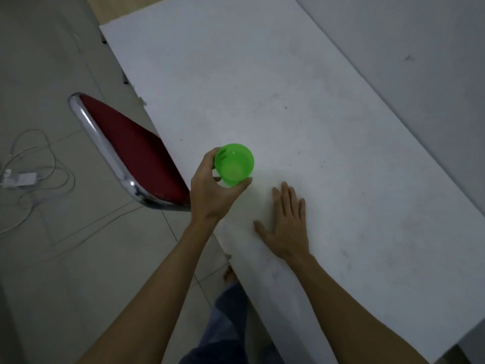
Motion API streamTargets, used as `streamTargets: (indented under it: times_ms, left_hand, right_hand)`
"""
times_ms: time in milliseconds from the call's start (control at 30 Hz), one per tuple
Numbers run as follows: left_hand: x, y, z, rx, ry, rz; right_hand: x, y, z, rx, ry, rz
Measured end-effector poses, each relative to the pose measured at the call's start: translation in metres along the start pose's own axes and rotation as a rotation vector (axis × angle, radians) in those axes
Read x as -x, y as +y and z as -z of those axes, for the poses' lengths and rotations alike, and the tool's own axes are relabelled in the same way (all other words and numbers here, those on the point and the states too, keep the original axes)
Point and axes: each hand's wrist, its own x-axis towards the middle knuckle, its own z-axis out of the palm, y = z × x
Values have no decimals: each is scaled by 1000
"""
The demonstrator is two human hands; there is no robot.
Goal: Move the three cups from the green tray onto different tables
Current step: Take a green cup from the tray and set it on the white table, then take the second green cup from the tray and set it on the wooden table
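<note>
A bright green plastic cup (234, 164) stands upright, mouth up, near the left edge of a long white table (301, 114). My left hand (212, 191) wraps around its side from the left, thumb at the front and fingers behind the rim. Whether the cup's base touches the table I cannot tell. My right hand (284, 223) lies flat on the tabletop, palm down and fingers spread, just right of and nearer than the cup. No green tray and no other cups are in view.
A chair with a red seat and chrome frame (131, 151) stands against the table's left edge, close to my left hand. White cables and a charger (23, 177) lie on the tiled floor at the far left. A grey wall (420, 48) runs along the table's right side.
</note>
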Motion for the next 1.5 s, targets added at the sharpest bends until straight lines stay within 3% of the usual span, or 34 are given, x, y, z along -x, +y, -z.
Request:
streamTargets:
  times_ms: [333, 867, 1000, 1133, 1300, 1500]
  left_hand:
    - [-70, -6, -30, 5, 7, 37]
    - [-64, -26, -32, -29, -66, 143]
    - [-28, -29, -15, -158, -105, 172]
    - [27, -27, 5, -348, -192, -6]
    - [96, -16, 28, -578, -333, -33]
    - [184, 23, 47, -571, -246, 23]
  right_hand:
    - [2, 1, -12, 66, 63, -8]
    - [-1, 0, -13, 57, 41, -12]
    - [-2, 0, -2, 17, -46, -12]
    - [2, 2, 26, 16, -139, 35]
    - [42, 7, 65, -5, -104, 122]
    - [100, 14, 101, -7, -117, 229]
